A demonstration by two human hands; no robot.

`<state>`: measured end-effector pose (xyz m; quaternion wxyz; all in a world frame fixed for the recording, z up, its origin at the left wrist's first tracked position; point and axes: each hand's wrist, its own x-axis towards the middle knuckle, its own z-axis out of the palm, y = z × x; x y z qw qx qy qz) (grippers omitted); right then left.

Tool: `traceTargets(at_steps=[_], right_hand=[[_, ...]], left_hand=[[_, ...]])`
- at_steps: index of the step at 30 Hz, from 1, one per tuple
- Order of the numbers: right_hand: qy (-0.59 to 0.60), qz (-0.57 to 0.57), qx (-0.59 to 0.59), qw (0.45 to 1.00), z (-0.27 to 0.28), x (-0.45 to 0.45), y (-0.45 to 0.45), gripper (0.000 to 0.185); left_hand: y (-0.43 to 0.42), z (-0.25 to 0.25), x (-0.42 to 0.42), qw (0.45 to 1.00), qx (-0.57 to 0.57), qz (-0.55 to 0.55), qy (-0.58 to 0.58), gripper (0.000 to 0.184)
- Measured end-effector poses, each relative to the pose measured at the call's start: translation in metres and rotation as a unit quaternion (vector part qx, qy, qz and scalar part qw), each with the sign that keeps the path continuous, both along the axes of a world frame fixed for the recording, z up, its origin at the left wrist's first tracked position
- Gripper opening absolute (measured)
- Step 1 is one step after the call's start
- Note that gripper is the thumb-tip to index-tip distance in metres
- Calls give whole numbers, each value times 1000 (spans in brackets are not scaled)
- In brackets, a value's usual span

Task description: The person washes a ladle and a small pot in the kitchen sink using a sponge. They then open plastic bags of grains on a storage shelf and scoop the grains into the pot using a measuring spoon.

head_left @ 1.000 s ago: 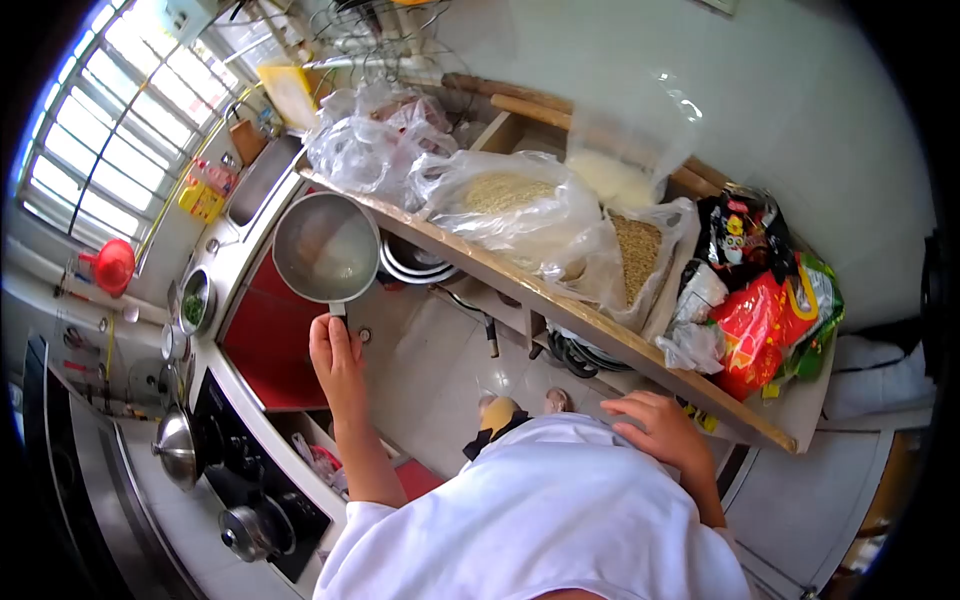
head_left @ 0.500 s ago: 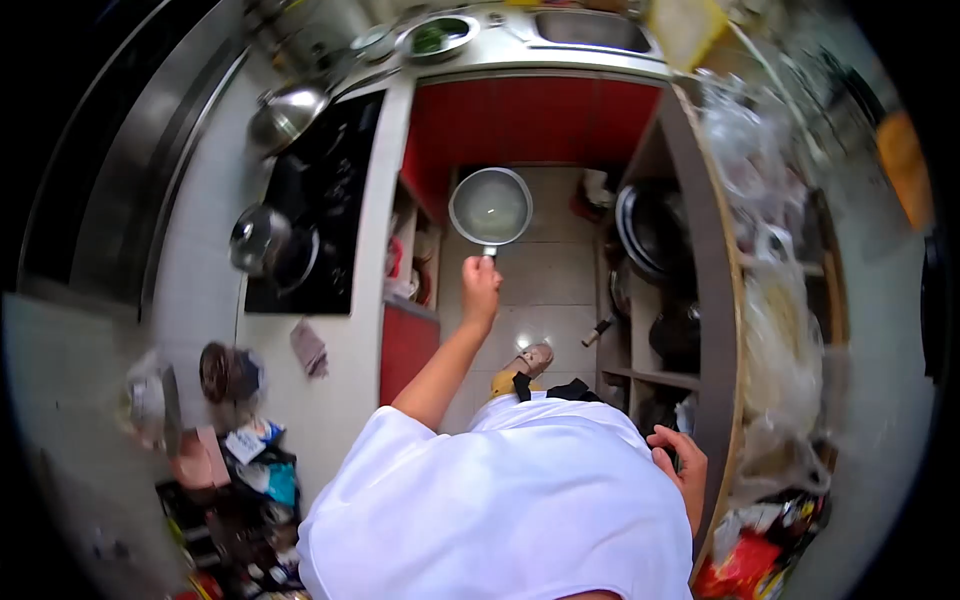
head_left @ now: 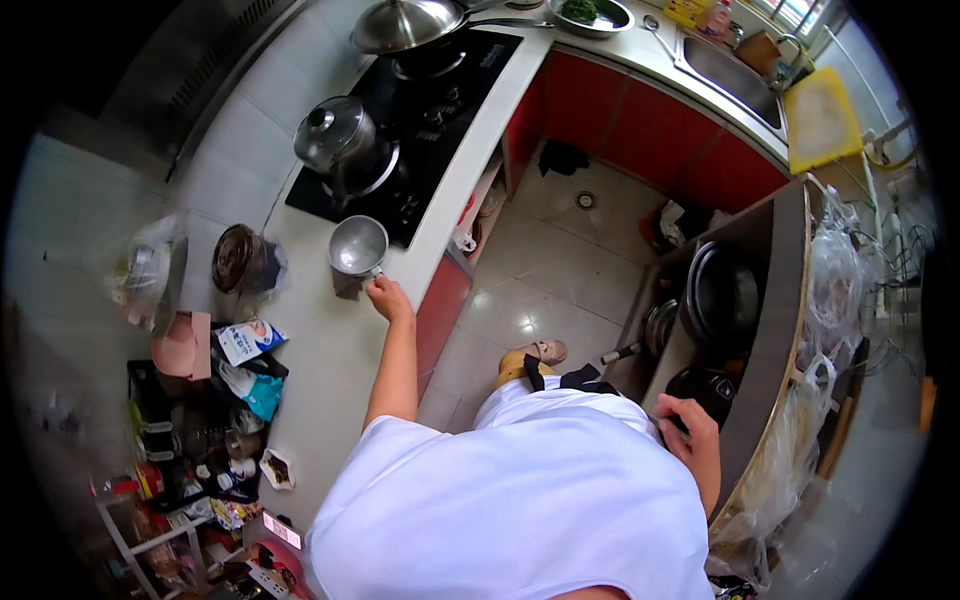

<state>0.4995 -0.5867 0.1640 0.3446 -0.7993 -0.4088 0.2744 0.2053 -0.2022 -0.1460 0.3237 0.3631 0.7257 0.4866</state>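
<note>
My left hand (head_left: pixel 390 300) is closed round the handle of a small grey metal saucepan (head_left: pixel 358 246). The pan is at the counter's edge near the stove's front corner. A crumpled cloth (head_left: pixel 348 285) is partly covered by it; whether the pan touches the counter I cannot tell. Behind it, a pot with a glass lid (head_left: pixel 335 138) stands by the near burner of the black stove (head_left: pixel 425 130). My right hand (head_left: pixel 690 435) is beside my shirt, close to the shelf unit, its fingers loosely bent and apart with nothing visible in them.
A lidded wok (head_left: pixel 408 28) sits on the far burner. A bowl of greens (head_left: pixel 592 15), the sink (head_left: pixel 730 75) and a yellow cutting board (head_left: pixel 822 118) are along the back. Cookware fills the right shelf (head_left: pixel 735 225). Jars and packets (head_left: pixel 235 400) crowd the left.
My left hand has carried the saucepan from over the floor leftward to the counter beside the stove. The view has turned, and my right hand stays near my side.
</note>
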Motion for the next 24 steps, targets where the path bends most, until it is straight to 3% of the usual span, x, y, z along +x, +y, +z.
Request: traceTargets(at_steps=[3, 5, 7, 8, 9, 10, 11, 13, 18, 21, 24], right_hand=[[-58, 40, 34, 997, 0, 17, -4, 33], [-96, -18, 43, 994, 2, 14, -25, 31], [-117, 5, 53, 992, 2, 28, -34, 30], [-129, -8, 56, 990, 3, 28, -40, 29], [-129, -18, 53, 990, 6, 26, -48, 28], [-139, -32, 58, 988, 7, 25, -58, 28], [-146, -76, 50, 985, 8, 24, -72, 28], [-177, -97, 87, 975, 21, 4, -89, 26], [-228, -259, 41, 937, 40, -23, -147, 18], [-264, -317, 13, 911, 46, -43, -186, 19], [-250, -360, 8, 899, 51, -70, -216, 17]], left_hand=[[20, -8, -8, 992, 0, 2, 126, 22], [67, -54, 6, 996, -2, -80, 27, 35], [39, -47, -27, 986, -34, 31, -162, 34], [63, -88, -62, 996, 7, -88, 24, 24], [81, -120, -90, 960, 74, -161, 215, 16], [68, -76, -73, 915, 38, -186, 356, 18], [46, -36, -49, 917, -13, -148, 369, 23], [55, -36, -51, 900, -83, -67, 422, 32], [37, 0, -31, 905, -113, -38, 409, 26], [26, -4, -19, 893, -30, -53, 447, 24], [16, -10, -9, 857, 138, -89, 489, 23]])
